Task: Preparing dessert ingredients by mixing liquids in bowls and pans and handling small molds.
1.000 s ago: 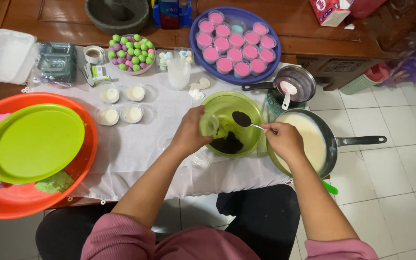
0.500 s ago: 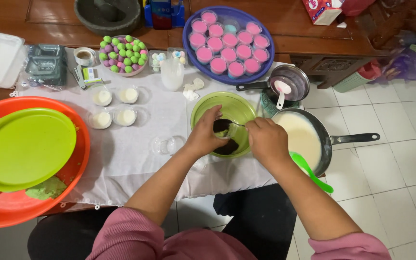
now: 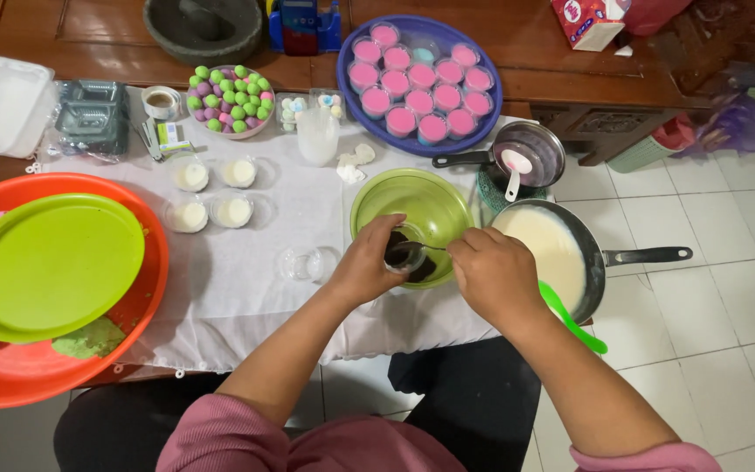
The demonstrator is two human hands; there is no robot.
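Observation:
My left hand [image 3: 366, 262] grips a small clear plastic cup [image 3: 401, 247] over the near rim of a green bowl [image 3: 421, 203] that holds a dark filling [image 3: 421, 269]. My right hand [image 3: 491, 273] holds a metal spoon [image 3: 411, 254] whose tip sits at the cup's mouth with dark filling on it. Both hands meet over the bowl's front edge. To the right stands a black pan [image 3: 561, 249] of cream-coloured batter with a green utensil [image 3: 570, 315] at its near side.
Several filled white cups [image 3: 211, 192] and an empty clear cup [image 3: 303, 262] sit on the white cloth [image 3: 246, 288]. A green plate [image 3: 50, 262] rests in an orange tray [image 3: 146, 288]. Behind: a blue tray of pink cups [image 3: 419, 83], a bowl of coloured balls [image 3: 229, 100], a small pan [image 3: 530, 153].
My right hand has brought the loaded spoon from above the bowl down to the cup in my left hand. Both hands have drawn toward the bowl's near edge.

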